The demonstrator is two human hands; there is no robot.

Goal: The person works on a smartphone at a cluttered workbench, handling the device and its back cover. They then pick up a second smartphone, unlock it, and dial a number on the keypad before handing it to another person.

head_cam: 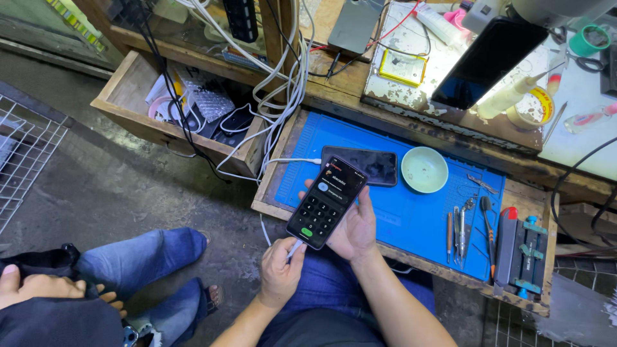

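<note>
Smartphone (326, 203) with a lit dial-pad screen sits in the right hand (355, 230), whose fingers wrap its right edge and back, holding it tilted just above the near edge of the blue work mat (411, 212). Below the phone's bottom edge, the left hand (280, 270) pinches the plug end of a white cable (292, 249) between thumb and fingers, the plug touching or just short of the phone's base; I cannot tell which. On the mat, directly behind the held phone, lies a second phone (369, 164), dark-screened, with another white cable (292, 160) running to its left end. Right of that phone on the mat rests a pale green dish (424, 169), and farther right near the mat's edge lie 3 or so slim metal tools (459, 228) beside a red-and-teal clamp jig (522, 252). Left of the mat, an open wooden drawer (128, 96) holds bubble wrap and cords. Another person's hand (35, 286) rests on a knee, well left of the mat.
</note>
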